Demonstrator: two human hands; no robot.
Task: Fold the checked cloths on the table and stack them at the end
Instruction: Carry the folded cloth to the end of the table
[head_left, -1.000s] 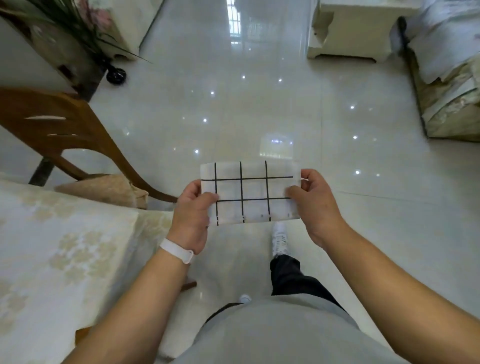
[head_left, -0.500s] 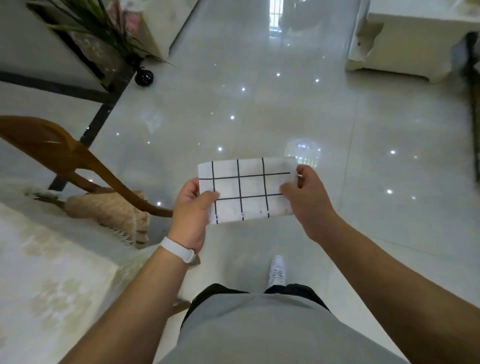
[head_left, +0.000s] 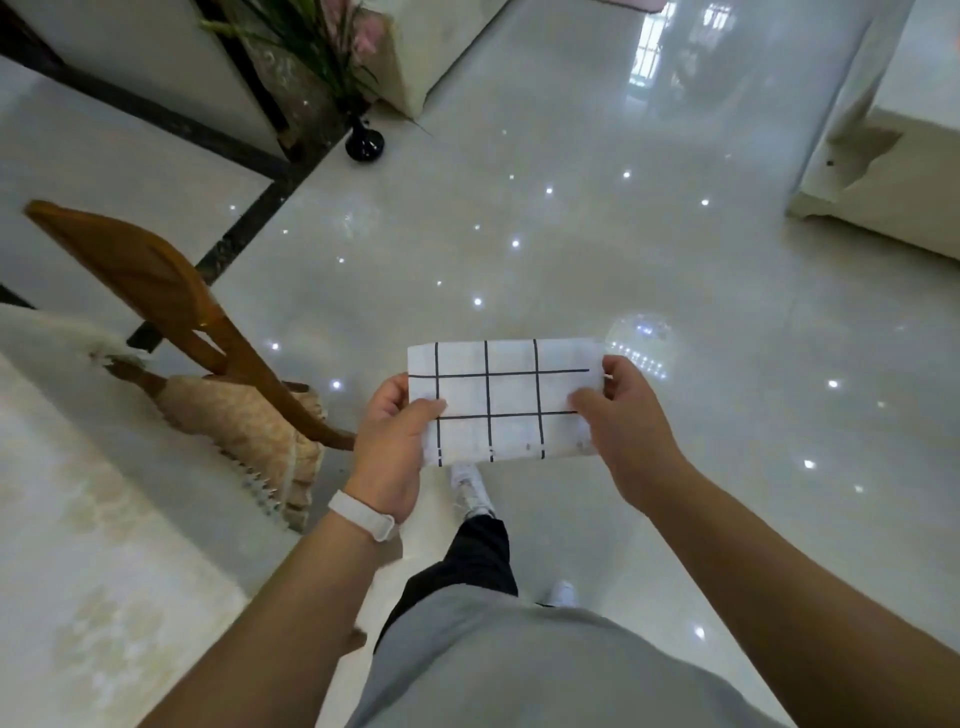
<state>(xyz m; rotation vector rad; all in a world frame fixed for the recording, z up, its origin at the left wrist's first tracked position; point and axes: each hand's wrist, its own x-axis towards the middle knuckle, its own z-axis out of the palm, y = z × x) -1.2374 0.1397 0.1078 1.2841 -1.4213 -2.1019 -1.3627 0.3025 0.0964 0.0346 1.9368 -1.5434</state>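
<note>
A white checked cloth (head_left: 501, 400) with black grid lines is folded into a small rectangle and held flat in the air above the floor. My left hand (head_left: 392, 444) pinches its left edge, thumb on top. My right hand (head_left: 626, 428) pinches its right edge the same way. The table (head_left: 78, 545) with a pale patterned cover lies at the lower left, apart from the cloth. No other checked cloths are in view.
A wooden chair (head_left: 171, 312) with a beige cushion stands by the table's edge at left. A black vase (head_left: 364, 143) with a plant sits on the glossy tiled floor at the back. Pale furniture (head_left: 883, 171) stands at the far right. My feet are below the cloth.
The view has swung left and I have stepped along the floor; the chair and plant have shifted into fuller view. Both hands keep the same grip on the folded cloth.
</note>
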